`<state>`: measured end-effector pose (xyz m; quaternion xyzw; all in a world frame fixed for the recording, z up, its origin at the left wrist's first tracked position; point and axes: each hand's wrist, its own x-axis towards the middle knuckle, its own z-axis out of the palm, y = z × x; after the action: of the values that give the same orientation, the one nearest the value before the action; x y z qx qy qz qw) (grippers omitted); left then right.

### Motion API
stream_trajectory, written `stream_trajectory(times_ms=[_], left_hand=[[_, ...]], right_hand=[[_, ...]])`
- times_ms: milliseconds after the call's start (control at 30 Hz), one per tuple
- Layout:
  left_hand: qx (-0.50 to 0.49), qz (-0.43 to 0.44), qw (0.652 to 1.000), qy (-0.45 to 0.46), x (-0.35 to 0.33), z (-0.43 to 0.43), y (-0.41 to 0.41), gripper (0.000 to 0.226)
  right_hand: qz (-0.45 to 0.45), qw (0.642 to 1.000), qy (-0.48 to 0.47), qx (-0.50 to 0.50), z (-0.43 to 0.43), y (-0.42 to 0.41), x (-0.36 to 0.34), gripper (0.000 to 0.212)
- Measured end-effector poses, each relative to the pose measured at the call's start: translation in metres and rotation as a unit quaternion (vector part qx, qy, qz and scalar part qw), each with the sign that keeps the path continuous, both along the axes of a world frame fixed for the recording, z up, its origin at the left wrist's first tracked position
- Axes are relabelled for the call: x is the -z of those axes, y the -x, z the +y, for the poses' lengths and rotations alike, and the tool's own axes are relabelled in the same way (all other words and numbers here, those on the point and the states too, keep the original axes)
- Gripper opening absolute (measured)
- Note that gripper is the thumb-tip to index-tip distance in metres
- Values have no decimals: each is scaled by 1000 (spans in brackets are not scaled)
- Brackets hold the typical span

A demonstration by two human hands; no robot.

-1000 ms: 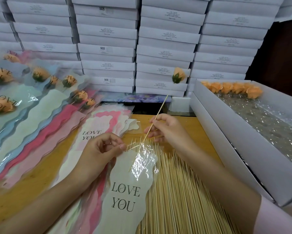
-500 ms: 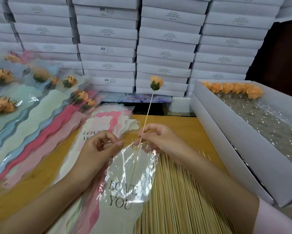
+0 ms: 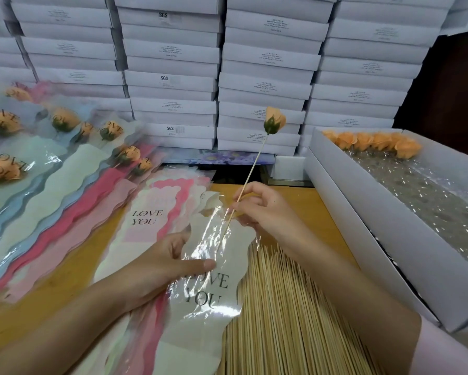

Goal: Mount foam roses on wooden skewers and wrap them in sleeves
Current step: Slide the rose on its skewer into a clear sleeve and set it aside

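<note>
- Skewer pile (image 3: 281, 307): bare wooden sticks, laid side by side in a broad heap on the wooden table (image 3: 38, 315). It is taken as the reference for every place below.
- Printed sleeve (image 3: 222, 261): cream backing with a clear film front, lettered "LOVE YOU". It is laid over the left edge of the skewer pile, with its scalloped mouth turned away from the person.
- Left hand (image 3: 157, 266): placed just left of the skewer pile. The printed sleeve is grasped at its left edge, with the thumb laid across the film and the fingers tucked behind it.
- Right hand (image 3: 268, 212): held above the far end of the skewer pile. The mounted skewer is pinched between thumb and fingertips at the sleeve's mouth.
- Mounted skewer (image 3: 252, 169): tilted up and away from the skewer pile. Its lower end is seen through the film, inside the printed sleeve.
- Foam rose (image 3: 275, 121): orange with a green calyx, carried on the top of the mounted skewer, high beyond the skewer pile and outside the sleeve.
- Spare sleeves (image 3: 157, 209): pink and cream, stacked flat just left of the skewer pile.
- Wrapped roses (image 3: 65, 120): laid in overlapping rows well to the left of the skewer pile.
- Open box (image 3: 376, 239): white and film-lined, set just right of the skewer pile. A row of loose roses (image 3: 373, 142) is kept at its far end.
- Stacked boxes (image 3: 268, 63): white and closed, walled up behind the skewer pile.
</note>
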<state>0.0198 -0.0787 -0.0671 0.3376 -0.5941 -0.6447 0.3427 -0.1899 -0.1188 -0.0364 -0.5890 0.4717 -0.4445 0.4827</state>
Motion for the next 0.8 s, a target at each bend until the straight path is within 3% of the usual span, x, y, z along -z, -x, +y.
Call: stream_trajectory(times_ms=[167, 367, 567, 800], left_hand=[[-8, -26, 1000, -8, 0, 1, 1, 18], [4, -47, 999, 0, -3, 3, 3, 14], [7, -57, 998, -2, -3, 4, 3, 17], [20, -53, 998, -19, -2, 3, 2, 19]], right_hand=[[12, 1000, 10, -13, -1, 1, -4, 22], [-37, 996, 24, 77, -9, 8, -11, 51], [-54, 981, 82, 169, -10, 14, -16, 49], [-46, 975, 110, 188, -7, 15, -18, 45]])
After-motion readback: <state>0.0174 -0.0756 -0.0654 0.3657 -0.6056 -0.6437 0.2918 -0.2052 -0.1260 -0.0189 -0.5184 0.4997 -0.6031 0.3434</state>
